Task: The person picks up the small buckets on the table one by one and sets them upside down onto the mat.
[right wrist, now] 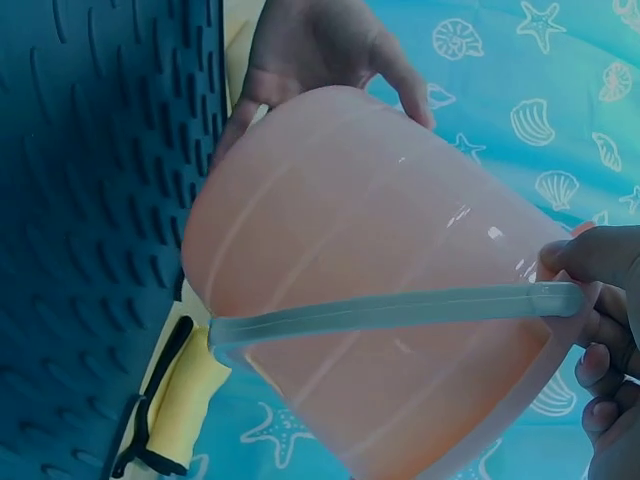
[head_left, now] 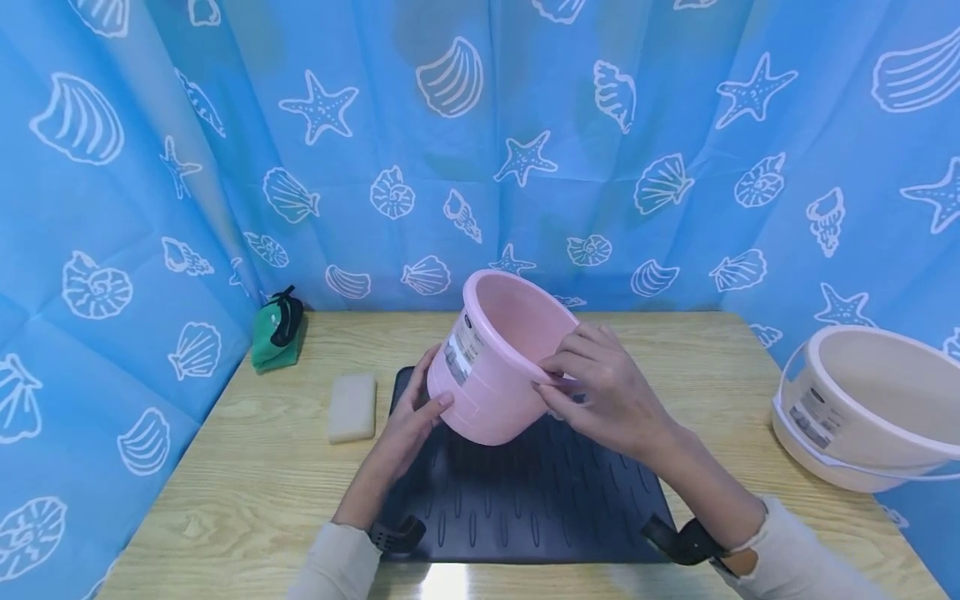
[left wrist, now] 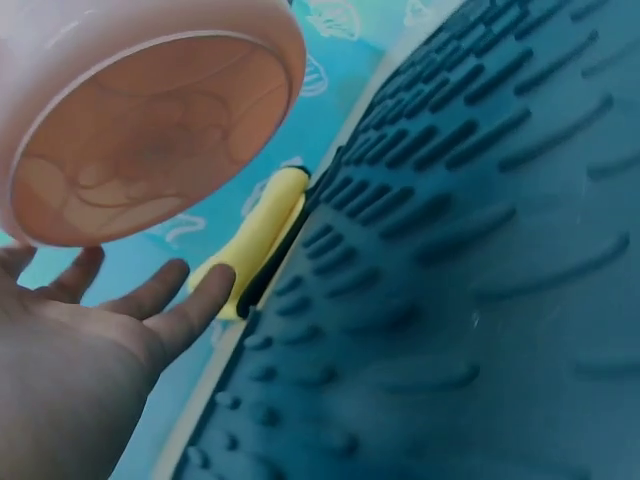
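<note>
A pink bucket (head_left: 487, 392) with a paper label is held tilted above a dark ribbed mat (head_left: 517, 517). My left hand (head_left: 412, 417) supports its lower left side, thumb in front. In the left wrist view, that hand's fingers (left wrist: 195, 310) spread loosely under the bucket's base (left wrist: 150, 140), some of them touching it. With thumb and fingers my right hand (head_left: 600, 387) pinches the rim at the right. The right wrist view shows the bucket's pale handle (right wrist: 390, 310) lying across its side, one end near the right fingers.
A white bucket (head_left: 832, 417) stands at the table's right edge. Left of the mat lies a whitish sponge-like block (head_left: 352, 408). Further back is a green bundle with a black strap (head_left: 277, 333). A yellow-and-black item (left wrist: 260, 240) lies beyond the mat. A blue curtain (head_left: 390, 125) hangs behind.
</note>
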`<state>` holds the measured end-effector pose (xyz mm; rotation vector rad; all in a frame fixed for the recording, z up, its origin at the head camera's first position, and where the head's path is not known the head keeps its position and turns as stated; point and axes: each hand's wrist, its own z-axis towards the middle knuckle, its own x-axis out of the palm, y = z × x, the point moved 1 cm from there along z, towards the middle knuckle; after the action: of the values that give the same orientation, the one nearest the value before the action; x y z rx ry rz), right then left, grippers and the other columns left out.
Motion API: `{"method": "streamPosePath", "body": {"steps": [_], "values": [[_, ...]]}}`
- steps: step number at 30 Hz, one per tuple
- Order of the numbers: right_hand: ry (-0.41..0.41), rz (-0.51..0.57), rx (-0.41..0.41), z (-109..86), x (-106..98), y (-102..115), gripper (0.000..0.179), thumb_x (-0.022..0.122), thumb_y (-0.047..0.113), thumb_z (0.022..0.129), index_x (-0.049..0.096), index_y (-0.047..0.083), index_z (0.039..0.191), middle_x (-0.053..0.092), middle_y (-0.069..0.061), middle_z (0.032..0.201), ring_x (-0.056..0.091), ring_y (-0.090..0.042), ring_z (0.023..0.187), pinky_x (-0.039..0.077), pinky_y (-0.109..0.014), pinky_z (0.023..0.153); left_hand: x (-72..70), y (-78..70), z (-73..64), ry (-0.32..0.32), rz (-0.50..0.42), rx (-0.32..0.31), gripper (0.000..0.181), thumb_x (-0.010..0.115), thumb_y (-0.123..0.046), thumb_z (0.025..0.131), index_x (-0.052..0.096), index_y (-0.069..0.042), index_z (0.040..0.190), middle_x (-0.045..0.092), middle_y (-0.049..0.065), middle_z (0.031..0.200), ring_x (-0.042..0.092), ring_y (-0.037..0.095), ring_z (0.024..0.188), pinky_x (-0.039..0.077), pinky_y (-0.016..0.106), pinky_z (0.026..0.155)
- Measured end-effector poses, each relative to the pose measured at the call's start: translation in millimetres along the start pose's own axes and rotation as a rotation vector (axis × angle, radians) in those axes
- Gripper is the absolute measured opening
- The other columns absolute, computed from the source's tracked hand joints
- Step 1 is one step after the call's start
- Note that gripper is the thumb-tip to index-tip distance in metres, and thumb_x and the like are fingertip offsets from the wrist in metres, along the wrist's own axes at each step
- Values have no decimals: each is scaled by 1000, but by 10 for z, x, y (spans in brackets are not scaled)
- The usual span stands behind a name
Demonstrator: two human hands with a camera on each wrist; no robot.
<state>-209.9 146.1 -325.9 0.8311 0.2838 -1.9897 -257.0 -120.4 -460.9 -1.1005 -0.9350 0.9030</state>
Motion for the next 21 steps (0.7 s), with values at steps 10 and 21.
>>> {"method": "streamPosePath", "body": {"steps": [10, 21], "values": [[-39, 66, 60, -45, 34, 32, 20, 85, 3, 74, 77, 7, 92, 67, 1, 87, 54, -18, 91, 47, -37, 80, 137, 218, -13, 76, -547, -108, 70, 61, -45, 95, 25, -28, 152, 47, 3, 139, 53, 20, 122, 46, 35, 100], [-51, 97, 104, -67, 24, 37, 24, 87, 2, 73, 77, 7, 94, 66, 1, 91, 53, -17, 96, 58, -31, 67, 309, 274, 35, 25, -776, -101, 70, 77, -49, 79, 48, -23, 137, 57, 1, 128, 56, 20, 113, 51, 33, 90]]}}
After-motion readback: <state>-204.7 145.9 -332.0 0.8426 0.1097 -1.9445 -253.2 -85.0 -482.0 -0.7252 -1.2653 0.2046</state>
